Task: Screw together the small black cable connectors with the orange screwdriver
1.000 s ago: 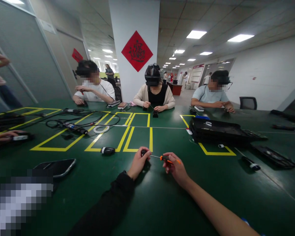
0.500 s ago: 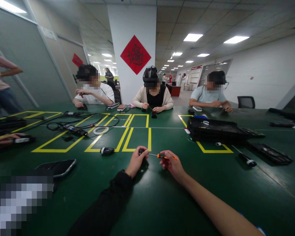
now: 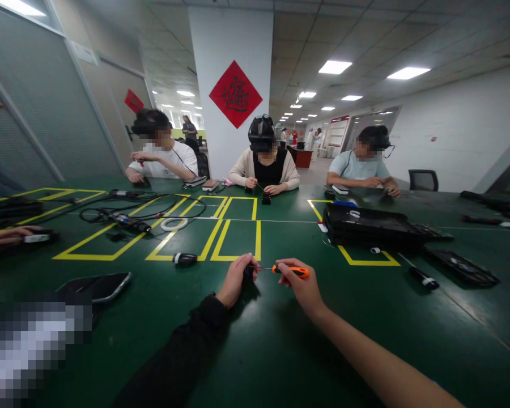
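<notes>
My left hand (image 3: 238,279) is closed around a small black object (image 3: 249,273) above the green table (image 3: 276,351); most of the object is hidden by the fingers. In my right hand (image 3: 298,281) is an orange and black screwdriver (image 3: 300,272), pinched by its handle. Its thin metal shaft points left and reaches the fingertips of my left hand; where the tip ends I cannot make out. A black and white cylindrical piece (image 3: 185,259) lies on the table to the left of my hands.
A phone (image 3: 96,287) lies at the left, with coiled cables (image 3: 123,218) and a white ring (image 3: 174,224) beyond. At the right are a black case (image 3: 369,224), an open black tray (image 3: 463,266) and a black tool (image 3: 424,278). Several people sit around the table.
My left hand has turned, and its fingers now cover more of the black object. My right-hand fingers have closed in on the screwdriver handle, showing more of its orange end.
</notes>
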Demonstrator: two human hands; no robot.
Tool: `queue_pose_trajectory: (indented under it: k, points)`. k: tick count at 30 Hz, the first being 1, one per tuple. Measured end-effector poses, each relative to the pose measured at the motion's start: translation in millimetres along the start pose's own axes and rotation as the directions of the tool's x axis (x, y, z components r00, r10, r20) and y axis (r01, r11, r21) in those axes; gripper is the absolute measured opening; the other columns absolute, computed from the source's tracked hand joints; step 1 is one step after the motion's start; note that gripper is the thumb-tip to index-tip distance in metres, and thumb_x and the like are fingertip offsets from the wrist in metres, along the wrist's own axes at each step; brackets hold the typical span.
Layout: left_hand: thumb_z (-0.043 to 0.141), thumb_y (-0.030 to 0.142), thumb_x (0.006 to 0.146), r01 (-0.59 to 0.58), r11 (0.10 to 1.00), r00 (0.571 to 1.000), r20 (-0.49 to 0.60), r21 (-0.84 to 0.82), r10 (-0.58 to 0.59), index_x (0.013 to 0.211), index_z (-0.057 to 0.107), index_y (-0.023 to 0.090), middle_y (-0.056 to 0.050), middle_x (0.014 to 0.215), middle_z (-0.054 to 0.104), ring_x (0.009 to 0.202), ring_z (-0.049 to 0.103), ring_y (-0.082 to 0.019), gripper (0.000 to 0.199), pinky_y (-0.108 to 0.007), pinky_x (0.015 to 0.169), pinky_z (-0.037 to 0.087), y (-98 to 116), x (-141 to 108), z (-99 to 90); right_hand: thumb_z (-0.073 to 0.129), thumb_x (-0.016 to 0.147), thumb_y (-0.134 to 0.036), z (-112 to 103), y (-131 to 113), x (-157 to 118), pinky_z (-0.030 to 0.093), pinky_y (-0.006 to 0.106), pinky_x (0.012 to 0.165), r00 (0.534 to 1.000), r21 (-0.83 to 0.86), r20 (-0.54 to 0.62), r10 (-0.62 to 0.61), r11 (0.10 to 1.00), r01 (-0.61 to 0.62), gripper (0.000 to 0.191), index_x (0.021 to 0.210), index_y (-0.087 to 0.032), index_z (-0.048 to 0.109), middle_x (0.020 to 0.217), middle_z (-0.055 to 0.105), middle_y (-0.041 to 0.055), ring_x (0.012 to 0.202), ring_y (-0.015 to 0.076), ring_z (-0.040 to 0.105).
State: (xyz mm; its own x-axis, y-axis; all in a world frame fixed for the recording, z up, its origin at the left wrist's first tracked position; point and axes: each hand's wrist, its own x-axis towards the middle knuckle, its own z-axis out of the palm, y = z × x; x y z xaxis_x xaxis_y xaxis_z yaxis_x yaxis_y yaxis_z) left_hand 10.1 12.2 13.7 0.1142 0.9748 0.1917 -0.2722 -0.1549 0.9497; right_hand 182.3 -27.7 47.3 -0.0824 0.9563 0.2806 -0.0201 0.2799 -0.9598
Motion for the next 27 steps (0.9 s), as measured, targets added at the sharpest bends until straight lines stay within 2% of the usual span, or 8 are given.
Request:
queue_pose_trajectory:
  k: [3, 6, 10, 16, 21, 24, 27]
  points:
    - [0.053, 0.035, 0.074, 0.001, 1.000, 1.000, 0.003, 0.025, -0.001, 0.073, 0.053, 0.015, 0.001, 0.063, 0.056, 0.053, 0.052, -0.008, 0.020, -0.020, 0.055, 0.040, 1.6, -1.0, 3.7, 0.059, 0.073, -0.029, -1.9, -11.0, -7.5, 0.042, 0.024, 0.055, 0.995, -0.067, 0.067, -0.067, 0.995, 0.072, 0.016, 0.084, -0.018, 0.062, 0.071, 0.060, 0.0010, 0.061, 0.0119, 0.055]
    - [0.057, 0.031, 0.072, -0.001, 0.995, 1.000, 0.011, 0.097, 0.000, 0.077, 0.053, 0.016, 0.002, 0.064, 0.057, 0.059, 0.055, -0.010, 0.017, -0.021, 0.060, 0.041, 3.4, -3.1, 3.8, 0.061, 0.071, -0.026, -6.9, -3.5, -15.1, 0.042, 0.025, 0.066, 0.990, -0.076, 0.079, -0.115, 0.990, 0.121, 0.012, 0.079, -0.018, 0.063, 0.079, 0.061, 0.0018, 0.073, 0.0132, 0.055]
    - [0.055, 0.031, 0.073, -0.007, 0.992, 0.999, 0.033, 0.123, 0.003, 0.081, 0.052, 0.017, 0.003, 0.058, 0.054, 0.055, 0.054, -0.010, 0.017, -0.021, 0.057, 0.041, 1.5, -4.2, 1.6, 0.057, 0.075, -0.032, -9.1, 15.7, -16.1, 0.040, 0.023, 0.058, 0.997, 0.024, 0.074, -0.006, 1.000, 0.004, 0.017, 0.084, -0.018, 0.063, 0.071, 0.058, 0.0003, 0.060, 0.0096, 0.050]
    - [0.059, 0.033, 0.070, 0.051, 0.997, 0.996, -0.067, -0.053, -0.054, 0.085, 0.050, 0.016, 0.003, 0.060, 0.052, 0.050, 0.051, -0.008, 0.024, -0.021, 0.049, 0.041, -8.8, 2.3, -1.6, 0.062, 0.069, -0.038, -1.7, 32.7, 8.5, 0.039, 0.023, 0.054, 0.993, 0.251, 0.039, 0.113, 0.961, -0.119, 0.021, 0.078, -0.018, 0.064, 0.065, 0.057, -0.0005, 0.055, 0.0083, 0.047]
    - [0.062, 0.030, 0.066, 0.066, 0.971, 0.984, -0.143, -0.232, -0.102, 0.083, 0.049, 0.017, 0.004, 0.061, 0.051, 0.049, 0.050, -0.007, 0.025, -0.019, 0.048, 0.040, -11.8, 7.8, -7.2, 0.064, 0.067, -0.035, 5.5, 42.2, 31.9, 0.040, 0.023, 0.057, 0.987, 0.345, 0.111, 0.118, 0.926, -0.150, 0.020, 0.076, -0.017, 0.064, 0.069, 0.059, 0.0003, 0.057, 0.0079, 0.048]
    - [0.063, 0.027, 0.066, 0.061, 0.945, 0.982, -0.149, -0.321, -0.114, 0.082, 0.048, 0.016, 0.004, 0.061, 0.049, 0.050, 0.049, -0.006, 0.025, -0.018, 0.049, 0.041, -10.0, 9.6, -10.5, 0.065, 0.067, -0.034, 9.3, 43.6, 44.5, 0.040, 0.022, 0.057, 0.979, 0.364, 0.150, 0.139, 0.913, -0.186, 0.020, 0.076, -0.016, 0.064, 0.069, 0.059, 0.0003, 0.057, 0.0073, 0.048]
    - [0.063, 0.025, 0.067, 0.079, 0.924, 0.987, -0.103, -0.374, -0.126, 0.081, 0.046, 0.016, 0.005, 0.060, 0.047, 0.050, 0.047, -0.005, 0.023, -0.017, 0.048, 0.039, -6.9, 9.4, -10.9, 0.066, 0.065, -0.033, 7.4, 36.4, 49.2, 0.039, 0.021, 0.055, 0.968, 0.334, 0.184, 0.171, 0.915, -0.225, 0.021, 0.077, -0.015, 0.064, 0.066, 0.058, -0.0002, 0.056, 0.0071, 0.048]
